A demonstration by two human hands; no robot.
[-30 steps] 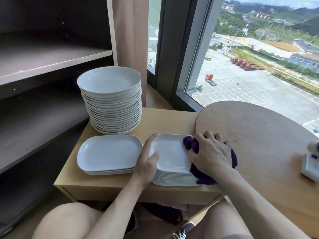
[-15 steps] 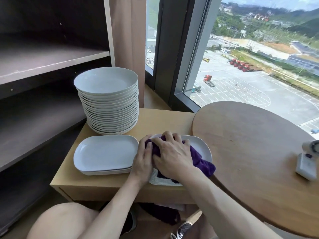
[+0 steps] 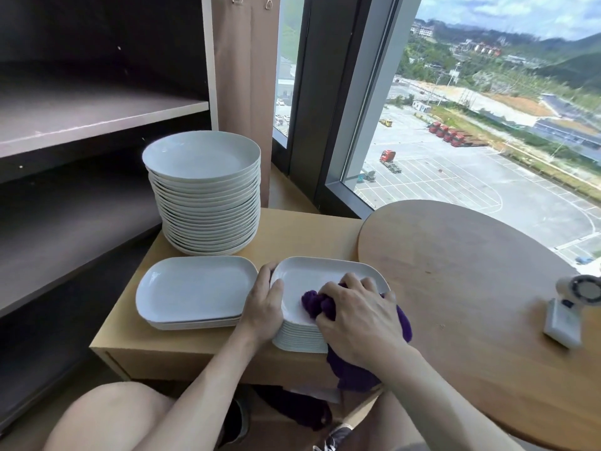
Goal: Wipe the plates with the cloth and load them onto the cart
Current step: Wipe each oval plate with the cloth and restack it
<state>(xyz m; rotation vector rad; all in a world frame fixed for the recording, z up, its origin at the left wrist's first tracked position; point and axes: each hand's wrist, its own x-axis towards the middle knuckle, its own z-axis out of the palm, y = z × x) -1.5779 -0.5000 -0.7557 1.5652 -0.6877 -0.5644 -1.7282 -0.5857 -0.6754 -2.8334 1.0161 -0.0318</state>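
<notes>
Purple fabric cloth (image 3: 317, 305), bunched, now sits near the middle of the top plate (image 3: 325, 275) of the stack of white rectangular ceramic plates (image 3: 299, 336), at the near edge of the light wooden table (image 3: 309, 229).

Change noted: one second ago the cloth was at the plate's right edge. Half a second ago it had swept to the left edge, against the left hand (image 3: 265, 307). It is now back toward the middle-right. I read this as one out-and-return wiping stroke. Judgement: wiping of this plate is under way, and loading it has not begun.

Right hand (image 3: 361, 317): grip curled over the cloth, knuckles up, pressing it onto the plate. A tail of cloth hangs off the stack's near right corner.

Left hand: same place as before, thumb lying on the plate's left rim, fingers wrapped round the stack's far-left corner, steadying it.

Plate relative to grip: directly under the right hand, its far half bare. The left rim is held by the left hand.

Just to the left lies a shorter pile of rectangular white plates (image 3: 195, 288). A tall stack of round white plates (image 3: 205, 196) stands behind that pile. I cannot tell which furniture is the cart.
</notes>
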